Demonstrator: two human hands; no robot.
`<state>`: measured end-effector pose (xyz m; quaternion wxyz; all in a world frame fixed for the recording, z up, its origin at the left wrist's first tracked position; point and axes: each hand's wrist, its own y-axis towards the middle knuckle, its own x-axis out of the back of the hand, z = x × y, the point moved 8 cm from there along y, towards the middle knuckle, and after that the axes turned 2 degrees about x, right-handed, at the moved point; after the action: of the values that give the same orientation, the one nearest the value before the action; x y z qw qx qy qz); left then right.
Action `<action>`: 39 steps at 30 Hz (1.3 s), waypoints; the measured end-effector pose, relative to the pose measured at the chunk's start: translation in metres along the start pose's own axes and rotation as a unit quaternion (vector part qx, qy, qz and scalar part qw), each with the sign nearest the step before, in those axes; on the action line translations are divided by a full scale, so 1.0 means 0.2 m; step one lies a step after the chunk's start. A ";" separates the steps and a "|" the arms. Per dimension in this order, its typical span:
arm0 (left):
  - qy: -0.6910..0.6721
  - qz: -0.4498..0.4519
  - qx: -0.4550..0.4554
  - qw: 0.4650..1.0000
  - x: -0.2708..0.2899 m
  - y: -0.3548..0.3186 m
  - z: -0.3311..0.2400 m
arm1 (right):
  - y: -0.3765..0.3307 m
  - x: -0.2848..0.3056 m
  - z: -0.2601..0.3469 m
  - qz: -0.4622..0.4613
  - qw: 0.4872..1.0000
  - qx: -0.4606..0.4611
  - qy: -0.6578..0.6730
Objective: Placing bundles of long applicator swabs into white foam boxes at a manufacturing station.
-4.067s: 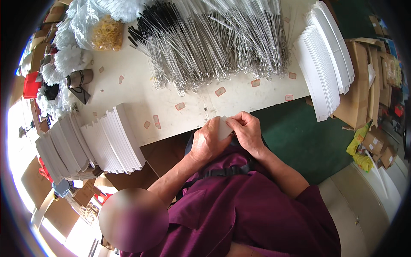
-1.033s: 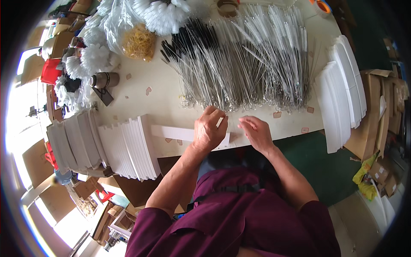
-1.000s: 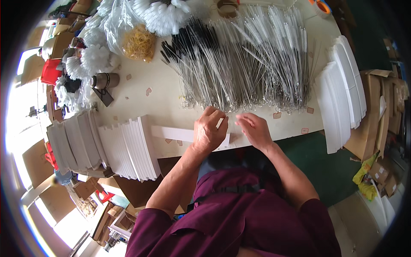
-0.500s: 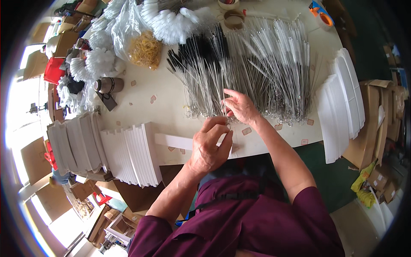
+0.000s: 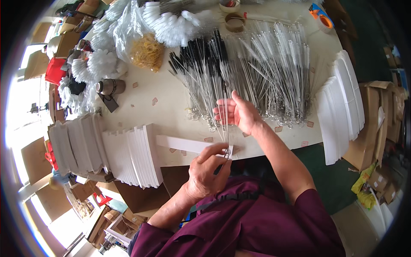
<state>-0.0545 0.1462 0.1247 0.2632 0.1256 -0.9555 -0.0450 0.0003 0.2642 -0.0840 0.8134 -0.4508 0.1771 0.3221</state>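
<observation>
My left hand (image 5: 206, 172) pinches the looped ends of a few thin wire-handled straw brushes (image 5: 225, 131) near the table's front edge. Their wires reach away from me, up toward the pile, where I cannot tell the far tips apart. Beside those wires is my right hand (image 5: 243, 115), palm turned toward them and fingers stretched out. Beyond both hands lie black-bristled straw brushes (image 5: 198, 53), with many white-bristled straw brushes (image 5: 280, 47) to their right. All have their wire loops toward me. A flat white carton strip (image 5: 182, 143) lies left of the held loops.
Stacked white folded cartons (image 5: 132, 156) stand at the left, and more flat white cartons (image 5: 338, 107) at the right edge. Farther back are a bag of yellow rubber bands (image 5: 147, 51), a metal flask (image 5: 110, 86), a tape roll (image 5: 235, 22) and an orange-blue tape dispenser (image 5: 322, 17).
My left hand has drawn back toward me, pulling the brushes' looped ends out over the table's front edge. My right hand has opened and turned its palm toward the wires.
</observation>
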 end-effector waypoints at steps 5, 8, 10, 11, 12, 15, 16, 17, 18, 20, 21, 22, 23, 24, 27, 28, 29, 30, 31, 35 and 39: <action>0.035 0.063 -0.020 0.997 -0.09 -0.14 0.01 | -0.18 -0.17 -0.10 0.042 0.988 -0.048 0.139; 0.089 0.072 -0.084 0.990 -0.10 -0.20 -0.03 | -0.26 -0.24 -0.13 -0.017 0.994 -0.054 0.091; 0.095 0.092 -0.097 0.986 -0.12 -0.23 -0.04 | -0.33 -0.27 -0.16 0.006 0.991 -0.088 0.102; 0.102 0.110 -0.108 0.983 -0.13 -0.24 -0.04 | -0.36 -0.29 -0.20 0.030 0.986 -0.123 0.112; 0.097 0.113 -0.111 0.983 -0.13 -0.26 -0.05 | -0.38 -0.29 -0.20 0.044 0.985 -0.122 0.117; 0.114 0.107 -0.137 0.978 -0.14 -0.30 -0.07 | -0.41 -0.34 -0.19 0.071 0.983 -0.100 0.134; 0.119 0.088 -0.148 0.978 -0.13 -0.30 -0.08 | -0.43 -0.36 -0.17 0.071 0.981 -0.091 0.155; 0.124 0.068 -0.158 0.977 -0.12 -0.31 -0.08 | -0.44 -0.36 -0.13 0.075 0.987 -0.067 0.124; 0.115 0.070 -0.163 0.977 -0.14 -0.31 -0.08 | -0.45 -0.35 -0.09 0.047 0.990 -0.046 0.124; 0.132 0.039 -0.152 0.979 -0.15 -0.30 -0.06 | -0.45 -0.28 -0.03 0.006 0.987 -0.014 0.161; 0.143 0.023 -0.146 0.979 -0.16 -0.30 -0.06 | -0.45 -0.25 -0.01 -0.005 0.980 -0.003 0.197; 0.128 0.041 -0.148 0.980 -0.20 -0.28 -0.05 | -0.45 -0.21 0.00 -0.017 0.974 0.018 0.227; 0.123 0.043 -0.152 0.980 -0.23 -0.25 -0.03 | -0.45 -0.16 0.03 -0.022 0.967 0.046 0.250; 0.106 0.064 -0.165 0.978 -0.28 -0.24 -0.03 | -0.46 -0.11 0.06 -0.042 0.960 0.063 0.270; 0.075 0.104 -0.184 0.975 -0.43 -0.20 -0.01 | -0.54 0.08 0.14 -0.123 0.944 0.138 0.275; 0.061 0.124 -0.160 0.977 -0.48 -0.17 -0.02 | -0.57 0.16 0.18 -0.139 0.945 0.169 0.245; 0.048 0.145 -0.136 0.979 -0.53 -0.15 -0.02 | -0.61 0.26 0.21 -0.155 0.944 0.199 0.214; 0.012 0.149 -0.144 0.978 -0.56 -0.16 0.00 | -0.65 0.36 0.24 -0.186 0.936 0.229 0.194; 0.014 0.151 -0.143 0.978 -0.59 -0.15 0.02 | -0.70 0.46 0.27 -0.216 0.926 0.258 0.173; -0.013 0.211 -0.073 0.975 -0.79 -0.09 0.15 | -0.86 0.87 0.29 -0.361 0.894 0.264 0.030; 0.026 0.163 0.064 0.984 -0.98 0.13 0.38 | -0.96 0.96 0.20 -0.376 0.895 0.238 0.033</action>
<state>0.0629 0.2243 -0.0325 0.2827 -0.0144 -0.9570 0.0634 0.2710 0.2948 -0.0552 0.9506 -0.2868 0.0924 -0.0749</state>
